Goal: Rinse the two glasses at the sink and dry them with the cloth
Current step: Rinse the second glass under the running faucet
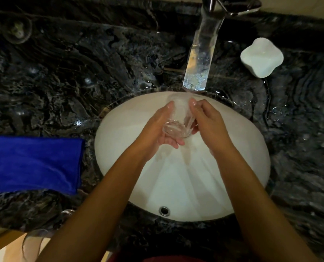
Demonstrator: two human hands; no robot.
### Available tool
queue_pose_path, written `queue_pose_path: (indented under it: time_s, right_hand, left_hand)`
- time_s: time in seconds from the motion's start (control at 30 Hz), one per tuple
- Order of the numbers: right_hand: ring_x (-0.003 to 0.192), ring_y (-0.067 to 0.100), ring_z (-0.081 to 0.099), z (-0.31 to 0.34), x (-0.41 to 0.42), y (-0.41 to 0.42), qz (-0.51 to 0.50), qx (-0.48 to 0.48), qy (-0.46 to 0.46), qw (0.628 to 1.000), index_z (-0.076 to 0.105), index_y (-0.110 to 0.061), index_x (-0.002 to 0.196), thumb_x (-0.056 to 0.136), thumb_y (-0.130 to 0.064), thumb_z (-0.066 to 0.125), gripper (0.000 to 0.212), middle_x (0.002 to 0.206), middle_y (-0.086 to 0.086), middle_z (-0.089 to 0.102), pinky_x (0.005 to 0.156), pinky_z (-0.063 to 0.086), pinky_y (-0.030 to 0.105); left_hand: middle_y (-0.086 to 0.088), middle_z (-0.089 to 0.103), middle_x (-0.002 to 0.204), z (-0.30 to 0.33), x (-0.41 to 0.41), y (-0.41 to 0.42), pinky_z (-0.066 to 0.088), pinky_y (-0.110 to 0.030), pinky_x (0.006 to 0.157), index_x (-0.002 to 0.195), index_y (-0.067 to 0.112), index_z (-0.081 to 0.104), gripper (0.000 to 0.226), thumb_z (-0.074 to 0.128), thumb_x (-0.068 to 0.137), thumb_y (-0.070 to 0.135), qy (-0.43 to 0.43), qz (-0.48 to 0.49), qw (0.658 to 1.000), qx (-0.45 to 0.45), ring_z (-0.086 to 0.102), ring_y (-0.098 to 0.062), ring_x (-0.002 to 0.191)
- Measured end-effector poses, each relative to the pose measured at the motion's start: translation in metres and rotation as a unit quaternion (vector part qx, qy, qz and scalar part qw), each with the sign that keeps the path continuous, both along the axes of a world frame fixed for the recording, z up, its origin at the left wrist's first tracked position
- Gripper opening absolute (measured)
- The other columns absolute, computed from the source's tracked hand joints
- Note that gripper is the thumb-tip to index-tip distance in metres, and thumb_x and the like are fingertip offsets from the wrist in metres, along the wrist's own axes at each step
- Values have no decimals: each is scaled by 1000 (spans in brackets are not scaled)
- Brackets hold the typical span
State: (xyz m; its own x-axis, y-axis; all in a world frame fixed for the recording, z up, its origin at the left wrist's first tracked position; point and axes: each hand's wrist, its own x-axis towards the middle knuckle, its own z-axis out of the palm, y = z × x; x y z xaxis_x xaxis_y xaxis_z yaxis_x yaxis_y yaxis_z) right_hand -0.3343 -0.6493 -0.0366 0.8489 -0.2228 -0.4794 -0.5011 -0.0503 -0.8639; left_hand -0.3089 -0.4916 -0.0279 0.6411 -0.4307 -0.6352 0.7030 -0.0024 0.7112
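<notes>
Two hands, one glass: I hold a clear glass point(177, 118) over the white sink point(119, 148), tilted with its mouth up towards the tap point(201, 59) and its base nearer to me.
Water: the stream seems to fall from the spout at the glass's rim, though the clear water against clear glass is hard to read.
Slip risk: my palms and the glass are wet, so I judge it could slide out and knock the basin if my hold slackens.
Splash risk: with the mouth so close under the spout, water could bounce off the rim onto the dark marble counter point(62, 82), which already shows droplets.
Cloth risk: the blue cloth point(32, 163) lies on the counter just left of the sink; spray reaching it would leave it damp for drying.
Left hand: my left hand point(157, 129) cups the glass from below and the left side, fingers curved under its base, thumb up along the wall.
Right hand: my right hand point(208, 120) grips the right side, fingertips point(192, 102) curled near the rim.
Arms: both forearms reach forward over the basin and meet at the glass.
Second glass: I think one shape at the far left of the counter point(17, 30) is it, but it is too dim to be sure.
Nearby: a white dish point(261, 57) sits right of the tap.
</notes>
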Motion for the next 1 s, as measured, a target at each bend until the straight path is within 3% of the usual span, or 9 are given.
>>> queue_pose_path:
  time_s: [0.1,0.23,0.4,0.5,0.6,0.7,0.77,0.83,1.0]
  right_hand:
    - [51,5,53,3,2,-5,18,-12,12,1000,61,-8,84,99,-54,55,48,67,0,63,55,44,25]
    - [44,-2,45,4,1,-6,49,-17,59,997,64,-5,87,99,-58,51,56,52,-14,54,53,34,22]
    - [46,13,36,10,-3,-6,-8,64,55,996,64,-3,85,102,-47,55,48,53,-1,46,47,27,27]
    - [49,17,47,19,-8,-12,-23,85,19,996,68,-7,103,103,-20,58,17,59,3,58,47,37,29]
    - [66,18,64,34,-8,-18,-44,42,-1,998,67,-13,113,98,-10,62,16,78,3,71,55,52,35]
    - [105,13,67,64,-7,-23,-73,-101,-100,987,60,-24,126,93,-16,63,34,114,-5,68,84,60,38]
    - [128,9,55,89,-3,-28,-67,-186,-183,963,49,-18,143,93,-14,63,52,140,-2,56,102,53,35]
    - [147,18,37,117,5,-33,-27,-271,-254,928,35,-12,155,93,-14,64,68,161,6,36,114,41,46]
    - [157,27,16,135,27,-27,101,-380,-287,874,28,-6,158,94,-20,65,75,169,13,18,124,23,48]
  left_hand:
    - [-28,71,110,3,2,6,58,-39,66,134,10,57,60,42,102,59,-2,-64,998,4,69,-36,71]
    - [-12,75,114,12,6,9,61,-39,70,124,21,65,51,45,98,61,24,-85,995,38,75,-29,91]
    - [-24,70,122,13,-1,9,62,-43,74,136,6,56,52,64,96,38,70,-22,997,-12,74,-34,98]
    - [-28,66,126,14,-9,13,61,-49,81,140,6,53,47,66,97,22,76,17,996,-44,71,-37,102]
    - [-20,68,128,19,-16,17,58,-55,92,142,11,51,58,71,87,16,79,43,994,-60,69,-39,109]
    - [-15,71,123,24,-21,18,54,-56,98,138,17,53,69,81,76,23,63,53,996,-43,69,-38,108]
    - [-11,71,125,28,-23,15,58,-50,95,134,22,58,76,91,66,30,28,41,999,-8,70,-33,113]
    - [-2,74,122,38,-26,9,60,-38,90,130,25,60,75,93,62,32,-30,23,999,33,70,-22,114]
    - [5,72,117,57,-42,7,56,-20,85,129,17,54,70,90,70,10,-160,13,980,118,69,-5,106]
